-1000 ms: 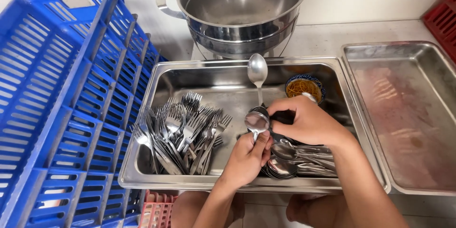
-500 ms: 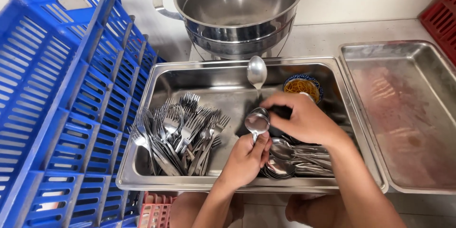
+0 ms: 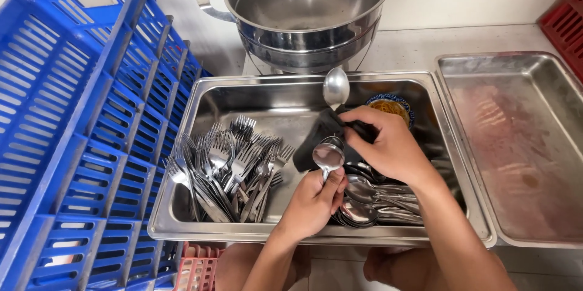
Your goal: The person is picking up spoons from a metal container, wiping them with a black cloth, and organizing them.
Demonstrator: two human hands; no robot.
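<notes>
Both forearms are bare, with no sleeves, gloves, watch or rings showing. The left hand (image 3: 313,203) and right hand (image 3: 388,145) have short, unpainted nails on the fingers (image 3: 358,122). Bare knees show below.

Spoon (image 3: 328,156) handle hidden inside left hand (image 3: 313,203).

I have just one view, from the camera on the person's head. It looks down from close above at both hands over the tray (image 3: 182,221). The crate (image 3: 73,145) fills its left side and the pot (image 3: 310,6) sits at the top.
</notes>
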